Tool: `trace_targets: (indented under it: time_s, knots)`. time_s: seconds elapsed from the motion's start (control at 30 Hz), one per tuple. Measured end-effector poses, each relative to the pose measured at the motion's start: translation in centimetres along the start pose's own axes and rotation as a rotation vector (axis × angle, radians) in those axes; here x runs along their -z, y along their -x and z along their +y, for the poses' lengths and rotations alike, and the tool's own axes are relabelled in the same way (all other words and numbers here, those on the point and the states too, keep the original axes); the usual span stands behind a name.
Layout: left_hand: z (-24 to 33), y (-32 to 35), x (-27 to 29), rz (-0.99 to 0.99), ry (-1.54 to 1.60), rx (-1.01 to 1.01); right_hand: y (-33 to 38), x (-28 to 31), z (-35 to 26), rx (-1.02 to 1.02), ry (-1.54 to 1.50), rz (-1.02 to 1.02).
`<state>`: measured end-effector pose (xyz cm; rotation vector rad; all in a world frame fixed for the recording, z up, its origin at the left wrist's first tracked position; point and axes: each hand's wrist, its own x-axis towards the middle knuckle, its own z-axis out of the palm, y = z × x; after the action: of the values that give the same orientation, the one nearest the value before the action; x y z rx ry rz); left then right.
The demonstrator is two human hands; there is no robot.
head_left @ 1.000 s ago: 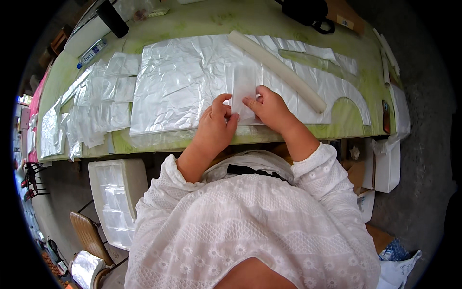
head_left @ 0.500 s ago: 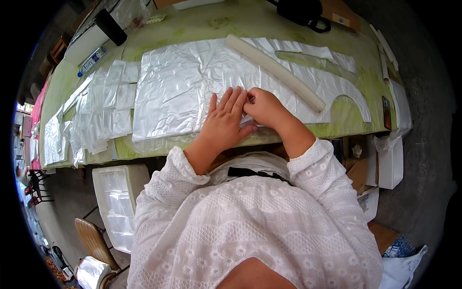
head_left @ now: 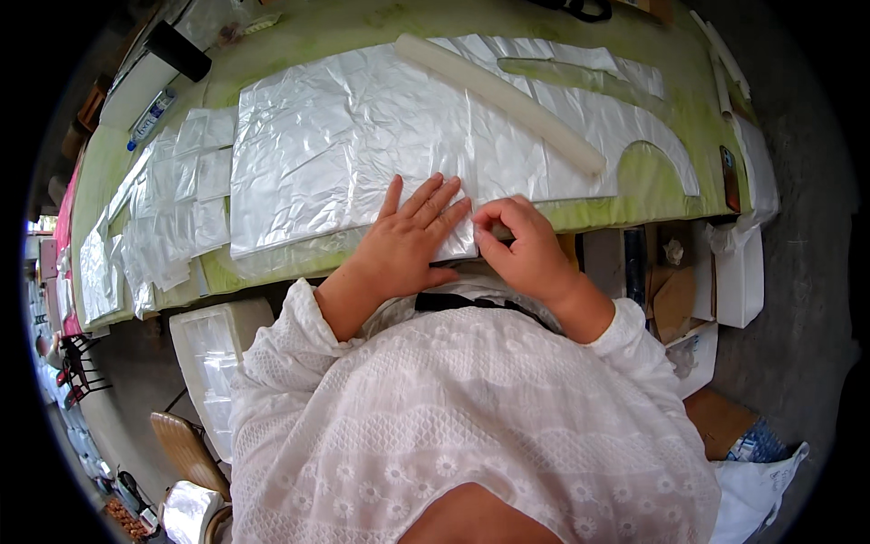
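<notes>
A large, crinkled white plastic bag (head_left: 335,136), apparently vest-style with a curved cut-out at its right end, lies flat on the table. My left hand (head_left: 403,238) rests on its near edge, palm down with fingers spread. Just right of those fingertips, my right hand (head_left: 535,249) is closed in a pinch, thumb against forefinger, at the bag's near edge. A fold of the plastic comes down between both hands toward my body. How much plastic the pinch holds is hard to see. Across the bag, beyond my right hand, lies a pale roller tube (head_left: 507,104), set diagonally.
Smaller folded plastic bags (head_left: 177,195) overlap at the left of the green-covered table (head_left: 362,27). Behind them are a water bottle (head_left: 152,118) and a black cylinder (head_left: 178,52). A phone (head_left: 729,179) lies at the right edge. Below left stands a white bin (head_left: 245,326) beside a chair (head_left: 190,449).
My right hand has come toward my body and slightly right, away from the left fingers, and a fold of plastic now shows between them. My left hand stays flat. The view has shifted somewhat.
</notes>
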<state>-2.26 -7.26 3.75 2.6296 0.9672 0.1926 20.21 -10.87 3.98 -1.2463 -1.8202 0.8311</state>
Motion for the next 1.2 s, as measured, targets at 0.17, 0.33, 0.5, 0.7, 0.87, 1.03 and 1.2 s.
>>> trace_targets:
  time_s: [0.17, 0.33, 0.5, 0.7, 0.87, 1.03, 1.2]
  knots:
    - [-0.5, 0.0, 0.3, 0.078, 0.096, 0.015, -1.6, 0.0, 2.8, 0.361, 0.322, 0.013]
    - [-1.0, -0.2, -0.4, 0.314, 0.205, 0.089, -1.8, 0.6, 2.7, 0.34, 0.287, -0.01]
    - [-1.9, -1.5, -1.3, 0.448, 0.214, 0.188, -3.1, -0.2, 4.1, 0.303, 0.324, 0.06]
    - [-1.6, -2.8, -1.5, 0.567, 0.102, 0.295, -4.4, -1.7, 4.4, 0.181, 0.495, 0.211]
    - [-1.7, -3.6, -1.2, 0.54, 0.043, 0.331, -5.0, -1.6, 3.9, 0.131, 0.658, 0.203]
    - [-2.5, -3.9, -1.2, 0.447, 0.067, 0.373, -5.9, -1.4, 4.0, 0.08, 0.683, 0.126]
    - [-1.5, -4.5, -1.2, 0.371, -0.1, 0.148, -6.2, -1.0, 3.4, -0.001, 0.663, 0.086]
